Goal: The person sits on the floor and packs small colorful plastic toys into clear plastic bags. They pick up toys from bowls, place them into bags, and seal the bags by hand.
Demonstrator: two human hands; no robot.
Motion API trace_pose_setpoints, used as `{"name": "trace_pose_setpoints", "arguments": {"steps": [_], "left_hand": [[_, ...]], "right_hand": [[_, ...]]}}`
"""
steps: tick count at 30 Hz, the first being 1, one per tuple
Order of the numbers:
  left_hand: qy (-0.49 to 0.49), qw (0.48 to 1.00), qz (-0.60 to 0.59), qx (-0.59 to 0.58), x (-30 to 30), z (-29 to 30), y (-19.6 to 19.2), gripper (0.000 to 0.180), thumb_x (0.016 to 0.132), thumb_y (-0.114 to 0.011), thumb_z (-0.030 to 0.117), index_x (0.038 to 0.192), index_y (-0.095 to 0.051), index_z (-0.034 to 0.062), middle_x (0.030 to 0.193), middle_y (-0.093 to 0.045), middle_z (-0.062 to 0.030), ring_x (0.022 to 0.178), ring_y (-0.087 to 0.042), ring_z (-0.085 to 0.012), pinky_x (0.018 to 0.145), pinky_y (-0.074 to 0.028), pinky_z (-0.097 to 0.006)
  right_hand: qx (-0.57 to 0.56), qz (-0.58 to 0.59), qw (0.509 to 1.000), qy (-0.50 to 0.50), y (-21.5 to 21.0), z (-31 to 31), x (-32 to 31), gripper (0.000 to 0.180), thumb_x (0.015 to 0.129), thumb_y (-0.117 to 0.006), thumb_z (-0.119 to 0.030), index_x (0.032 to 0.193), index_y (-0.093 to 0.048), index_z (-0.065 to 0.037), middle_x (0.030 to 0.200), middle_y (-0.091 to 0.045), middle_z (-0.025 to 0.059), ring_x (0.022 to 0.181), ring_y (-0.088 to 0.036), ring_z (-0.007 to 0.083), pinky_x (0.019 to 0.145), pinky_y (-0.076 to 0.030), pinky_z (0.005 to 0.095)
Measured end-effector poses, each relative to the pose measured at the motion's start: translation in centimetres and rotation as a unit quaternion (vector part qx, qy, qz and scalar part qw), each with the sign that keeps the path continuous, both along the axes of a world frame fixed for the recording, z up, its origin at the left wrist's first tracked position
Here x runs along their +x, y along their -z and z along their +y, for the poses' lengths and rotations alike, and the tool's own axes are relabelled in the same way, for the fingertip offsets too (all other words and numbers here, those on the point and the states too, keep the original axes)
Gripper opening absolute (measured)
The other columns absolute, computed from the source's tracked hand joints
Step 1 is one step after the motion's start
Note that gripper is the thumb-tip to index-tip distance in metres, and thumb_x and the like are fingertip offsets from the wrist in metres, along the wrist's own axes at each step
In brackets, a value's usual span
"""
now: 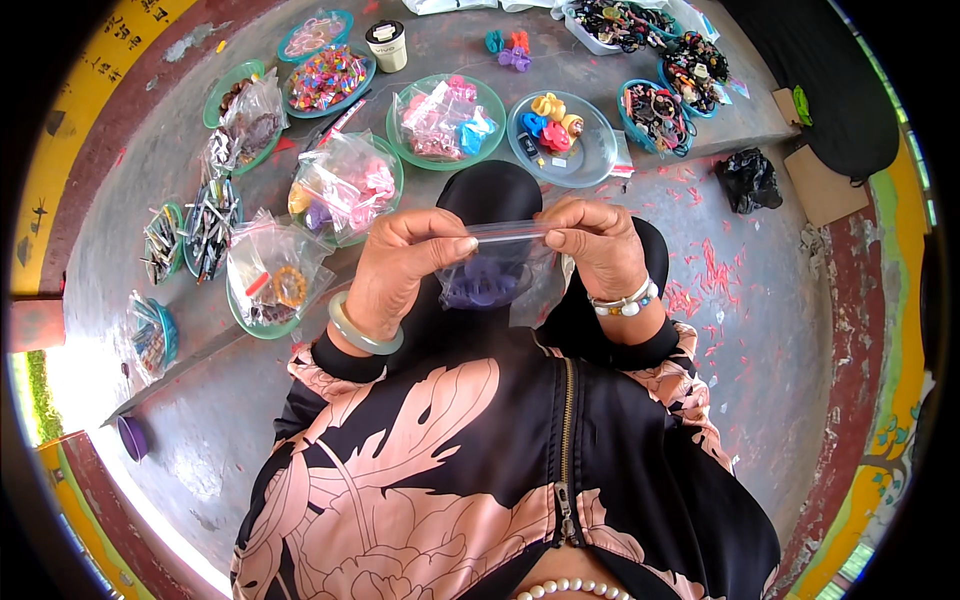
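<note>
Between my two hands, a clear zip bag (508,236) is held by its top edge above my knees. Inside its lower part lies a purple hair claw clip (482,287), seen through the plastic. My left hand (392,262) pinches the left end of the seal between thumb and forefinger. At the right end, my right hand (604,252) grips the edge in the same way. Just beyond my left hand, bagged pink hair clips (377,187) rest in a green basket (398,188).
Ahead, a round tray (575,179) holds colourful clips beside a green basket (495,142) of bagged pink items. Several baskets of beads, pens and hair ties line the raised slab. A cup (388,50) stands at the back. Red scraps and a black plastic bag (748,180) lie right.
</note>
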State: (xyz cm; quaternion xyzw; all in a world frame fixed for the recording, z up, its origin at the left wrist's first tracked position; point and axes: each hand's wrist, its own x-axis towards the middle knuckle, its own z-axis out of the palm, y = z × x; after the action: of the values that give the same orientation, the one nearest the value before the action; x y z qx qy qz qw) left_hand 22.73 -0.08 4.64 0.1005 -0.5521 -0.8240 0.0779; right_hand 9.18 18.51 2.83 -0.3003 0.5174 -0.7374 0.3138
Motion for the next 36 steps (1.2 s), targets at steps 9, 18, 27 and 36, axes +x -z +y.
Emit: {"name": "trace_pose_setpoints", "arguments": {"steps": [9, 18, 27, 36], "left_hand": [[-0.023, 0.999, -0.017, 0.017, 0.1, -0.4, 0.3, 0.008, 0.074, -0.065, 0.004, 0.079, -0.063, -0.0022, 0.078, -0.060, -0.0079, 0.072, -0.055, -0.0140, 0.069, -0.042, -0.025], [0.019, 0.999, -0.006, -0.048, -0.3, 0.5, 0.0, 0.008, 0.076, -0.066, 0.007, 0.081, -0.065, 0.0006, 0.074, -0.060, 0.0002, 0.069, -0.051, -0.0045, 0.063, -0.040, -0.018], [-0.003, 0.966, 0.047, -0.255, -0.3, 0.4, -0.7, 0.012, 0.071, -0.070, 0.005, 0.080, -0.065, 0.0003, 0.077, -0.061, -0.0049, 0.072, -0.055, -0.0112, 0.066, -0.043, -0.023], [-0.011, 0.951, 0.083, -0.298, -0.2, 0.9, -0.9, 0.008, 0.071, -0.068, 0.002, 0.073, -0.061, -0.0006, 0.073, -0.056, -0.0036, 0.069, -0.051, -0.0101, 0.062, -0.039, -0.023]], "right_hand": [[0.016, -0.144, 0.989, -0.027, -0.5, -0.6, 0.4, 0.015, 0.072, -0.066, 0.003, 0.086, -0.063, 0.000, 0.081, -0.062, 0.0050, 0.076, -0.056, 0.0111, 0.069, -0.043, 0.0228], [0.028, -0.158, 0.987, -0.025, -0.8, -1.7, 1.3, 0.015, 0.070, -0.068, 0.004, 0.084, -0.065, 0.001, 0.081, -0.064, 0.0063, 0.075, -0.058, 0.0124, 0.071, -0.046, 0.0239], [0.038, -0.098, 0.994, -0.023, -1.5, -2.0, 2.0, 0.011, 0.070, -0.068, 0.003, 0.081, -0.065, 0.002, 0.080, -0.063, 0.0057, 0.075, -0.057, 0.0116, 0.070, -0.045, 0.0231], [0.013, 0.017, 0.999, -0.030, -0.8, -2.0, 2.1, 0.007, 0.071, -0.067, 0.002, 0.078, -0.065, 0.003, 0.080, -0.062, 0.0068, 0.075, -0.057, 0.0129, 0.069, -0.044, 0.0238]]}}
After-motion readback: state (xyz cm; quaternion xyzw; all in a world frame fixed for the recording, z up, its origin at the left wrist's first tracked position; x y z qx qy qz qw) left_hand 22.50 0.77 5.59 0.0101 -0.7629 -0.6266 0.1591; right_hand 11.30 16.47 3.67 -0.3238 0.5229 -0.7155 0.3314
